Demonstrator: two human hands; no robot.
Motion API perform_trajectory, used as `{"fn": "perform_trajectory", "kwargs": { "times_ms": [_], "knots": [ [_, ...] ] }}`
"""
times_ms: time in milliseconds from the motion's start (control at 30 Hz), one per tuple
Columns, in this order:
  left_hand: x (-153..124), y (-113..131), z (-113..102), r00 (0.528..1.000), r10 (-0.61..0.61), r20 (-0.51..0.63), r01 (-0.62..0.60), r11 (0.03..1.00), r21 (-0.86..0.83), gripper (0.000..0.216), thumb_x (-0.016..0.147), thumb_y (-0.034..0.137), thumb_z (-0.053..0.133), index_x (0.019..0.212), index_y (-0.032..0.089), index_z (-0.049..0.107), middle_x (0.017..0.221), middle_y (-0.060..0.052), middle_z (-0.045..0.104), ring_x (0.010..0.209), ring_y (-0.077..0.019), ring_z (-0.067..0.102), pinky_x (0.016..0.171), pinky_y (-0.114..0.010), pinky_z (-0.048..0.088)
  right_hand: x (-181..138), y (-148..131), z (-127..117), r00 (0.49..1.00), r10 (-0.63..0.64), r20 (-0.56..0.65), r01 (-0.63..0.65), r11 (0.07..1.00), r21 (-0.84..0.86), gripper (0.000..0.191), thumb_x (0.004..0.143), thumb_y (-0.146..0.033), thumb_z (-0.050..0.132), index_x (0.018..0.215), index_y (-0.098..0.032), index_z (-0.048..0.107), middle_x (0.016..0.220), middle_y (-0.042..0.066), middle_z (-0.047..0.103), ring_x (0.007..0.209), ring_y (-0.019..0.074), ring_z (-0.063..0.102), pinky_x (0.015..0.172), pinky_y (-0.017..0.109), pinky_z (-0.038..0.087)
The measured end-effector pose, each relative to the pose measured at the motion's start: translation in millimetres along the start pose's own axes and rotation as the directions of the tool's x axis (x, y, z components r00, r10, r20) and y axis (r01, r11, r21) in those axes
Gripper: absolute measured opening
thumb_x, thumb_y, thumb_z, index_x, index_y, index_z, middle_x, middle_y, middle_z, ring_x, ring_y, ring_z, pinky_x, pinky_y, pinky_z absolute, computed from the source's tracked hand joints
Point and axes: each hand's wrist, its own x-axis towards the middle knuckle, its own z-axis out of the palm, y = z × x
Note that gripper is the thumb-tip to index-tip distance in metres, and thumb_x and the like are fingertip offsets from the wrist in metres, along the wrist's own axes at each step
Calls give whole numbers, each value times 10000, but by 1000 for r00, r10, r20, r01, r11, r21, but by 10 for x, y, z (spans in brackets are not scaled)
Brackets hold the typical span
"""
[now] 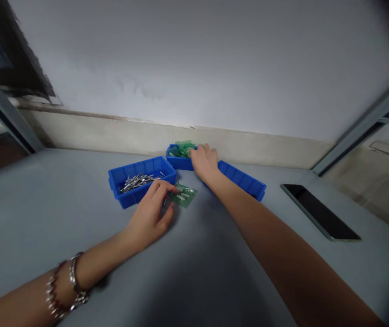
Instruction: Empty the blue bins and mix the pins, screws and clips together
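Note:
My left hand (153, 211) rests on the table, its thumb and index finger apart. Its index fingertip touches a small clear green plastic bag (189, 196) with several slim metal pieces in or on it. Just behind this hand is a blue bin (142, 164) holding a heap of thin metal pins or rivets (138, 181). My right hand (205, 160) reaches to a smaller blue bin (180, 163) full of green plastic bags (182, 148). Its fingers are curled down at the bags' right side, and the fingertips are partly hidden.
A third blue bin (242, 180) stands partly behind my right forearm; its contents are hard to see. On the right lies a dark-screened phone or tablet (320, 211). A wall (194, 81) rises behind the grey table (61, 195), with metal posts at both sides.

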Motion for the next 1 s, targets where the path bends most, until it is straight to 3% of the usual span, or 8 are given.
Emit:
{"fn": "perform_trajectory", "kwargs": {
  "times_ms": [267, 367, 500, 633, 767, 1000],
  "knots": [
    [-7, 12, -3, 1000, -5, 22, 5, 1000, -1, 237, 796, 71, 428, 1010, 171, 446, 993, -56, 456, 880, -163, 451, 777, -303, 418, -233, -40, -65, 997, -19, -81, 19, 1000, 4, 358, 890, -197, 414, 1237, -122, 464, 1151, 184, 517, 1070, 306, 425, 807, 429, 367],
    [5, 17, -4, 1000, 6, 9, -6, 1000, 0, 227, 798, 74, 425, 1002, 171, 450, 991, -56, 462, 907, -168, 455, 798, -309, 415, -512, -148, -121, 985, -90, -148, 92, 996, 9, 328, 895, -172, 377, 1198, -109, 486, 1122, 180, 531, 1059, 303, 434, 800, 420, 379],
    [0, 22, -12, 1000, 6, 2, -6, 1000, -7, 215, 800, 78, 426, 992, 170, 454, 961, -50, 465, 868, -163, 463, 778, -304, 421, -945, -169, -57, 986, -160, -34, 163, 979, 120, 293, 912, -190, 326, 1068, -109, 561, 1057, 159, 579, 987, 263, 494, 781, 378, 416],
    [-21, 18, -12, 1000, 1, 17, -1, 1000, -9, 214, 793, 73, 427, 982, 167, 460, 964, -52, 470, 861, -161, 467, 778, -306, 424, -1218, -50, 92, 987, -146, 68, 125, 962, 244, 344, 911, -229, 346, 1189, -113, 512, 1206, 170, 534, 1137, 268, 453, 865, 413, 412],
    [-18, 8, 0, 1000, 5, 22, -5, 1000, 0, 215, 791, 74, 425, 980, 168, 462, 974, -55, 480, 867, -161, 474, 781, -310, 431, -1285, 2, 127, 979, -139, 152, 82, 941, 327, 382, 908, -241, 369, 1252, -121, 486, 1301, 157, 482, 1227, 274, 395, 942, 444, 374],
    [2, 9, -7, 1000, -10, 16, 9, 998, 62, 213, 798, 108, 414, 989, 170, 484, 1007, -74, 517, 959, -191, 497, 864, -366, 435, -1265, -14, 52, 973, -202, 108, 145, 909, 390, 415, 912, -292, 374, 1311, -191, 433, 1384, 114, 412, 1269, 244, 346, 970, 469, 336]
  ]
}}
